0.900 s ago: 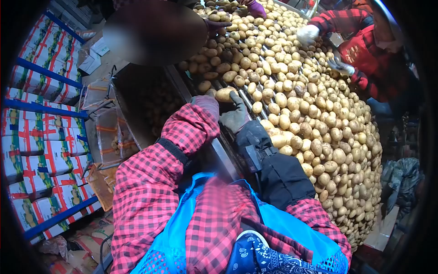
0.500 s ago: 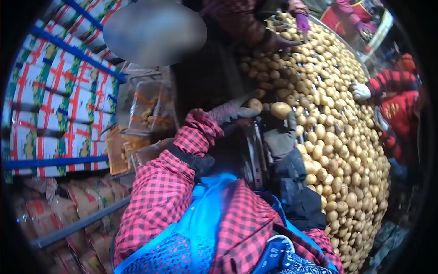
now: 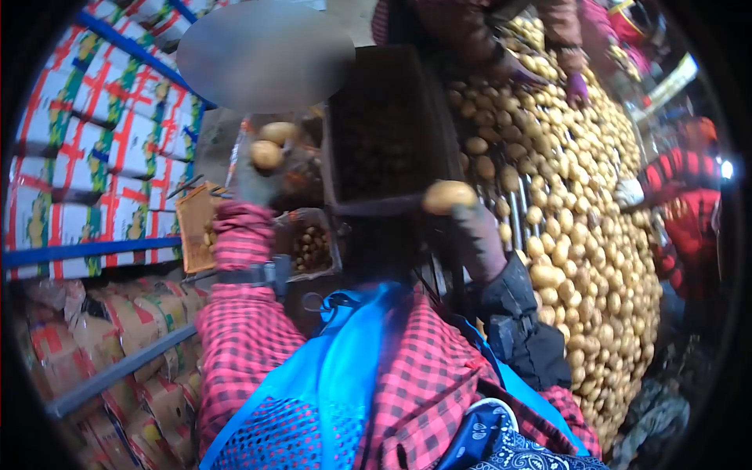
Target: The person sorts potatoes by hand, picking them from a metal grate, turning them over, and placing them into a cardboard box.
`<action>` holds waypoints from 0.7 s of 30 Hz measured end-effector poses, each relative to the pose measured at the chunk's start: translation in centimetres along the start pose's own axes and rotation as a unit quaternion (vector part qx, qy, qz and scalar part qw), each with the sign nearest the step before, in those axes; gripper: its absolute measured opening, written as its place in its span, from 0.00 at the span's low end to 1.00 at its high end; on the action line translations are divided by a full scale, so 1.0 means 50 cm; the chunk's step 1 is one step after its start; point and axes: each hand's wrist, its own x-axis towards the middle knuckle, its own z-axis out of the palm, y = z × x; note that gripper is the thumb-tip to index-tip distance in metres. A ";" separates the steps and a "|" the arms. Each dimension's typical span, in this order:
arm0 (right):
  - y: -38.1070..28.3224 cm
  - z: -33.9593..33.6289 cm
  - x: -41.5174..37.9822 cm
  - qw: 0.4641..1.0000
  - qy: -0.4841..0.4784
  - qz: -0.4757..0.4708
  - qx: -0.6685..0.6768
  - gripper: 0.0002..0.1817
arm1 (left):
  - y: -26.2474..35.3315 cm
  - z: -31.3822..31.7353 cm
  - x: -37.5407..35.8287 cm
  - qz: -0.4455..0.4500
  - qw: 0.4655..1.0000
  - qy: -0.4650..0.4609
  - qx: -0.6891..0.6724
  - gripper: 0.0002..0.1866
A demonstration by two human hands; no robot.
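My left hand (image 3: 254, 184), gloved and smeared by motion, reaches out to the left over the crates. Two potatoes sit at its fingers: a nearer potato (image 3: 266, 155) and another potato (image 3: 279, 131) just beyond it. My right hand (image 3: 476, 243), in a dark dirty glove, grips a large potato (image 3: 449, 197) at its fingertips, in front of a dark bin (image 3: 388, 207). Right of that hand spreads a thick bed of loose potatoes (image 3: 595, 274), with metal rollers (image 3: 514, 215) showing between some of them.
Stacked white-and-red cartons (image 3: 125, 149) stand behind blue bars at left. An orange crate (image 3: 196, 231) and a crate of small potatoes (image 3: 313, 249) lie below my left arm. Co-workers' gloved hands, including a purple glove (image 3: 577, 88), work across the potatoes.
My left hand has swung from the potato bed to the left over the crates, carrying potatoes. My right hand, still with a potato, has shifted slightly left. The view has turned.
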 end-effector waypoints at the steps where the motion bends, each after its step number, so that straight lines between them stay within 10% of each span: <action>1: 0.004 0.008 0.005 0.998 0.003 -0.021 -0.058 0.27 | 0.029 -0.052 0.020 -0.116 0.978 -0.039 -0.170 0.26; 4: 0.029 0.043 0.015 0.976 0.035 -0.050 -0.210 0.29 | 0.045 -0.044 -0.032 -0.017 0.999 0.044 0.023 0.27; 9: -0.021 0.104 0.017 0.926 0.013 0.025 -0.377 0.29 | -0.019 0.254 -0.184 -0.012 0.975 -0.171 0.141 0.26; 12: 0.023 0.096 0.016 0.968 0.021 0.056 -0.243 0.29 | -0.098 0.282 -0.227 0.218 0.880 -0.146 0.395 0.32; 14: 0.060 0.063 0.022 0.986 0.017 0.034 -0.163 0.26 | -0.079 0.297 -0.246 0.179 0.831 -0.076 0.521 0.29; 16: 0.042 0.053 0.019 0.992 -0.021 0.101 -0.073 0.24 | -0.132 0.261 -0.226 -0.003 0.994 -0.113 -0.015 0.23; 17: 0.024 0.066 0.012 0.988 -0.025 0.143 -0.055 0.23 | -0.157 0.224 -0.211 -0.193 0.893 -0.128 -0.385 0.23; 21: 0.067 0.055 0.018 0.977 -0.129 0.085 -0.149 0.20 | -0.156 0.212 -0.229 -0.176 0.928 -0.111 -0.310 0.28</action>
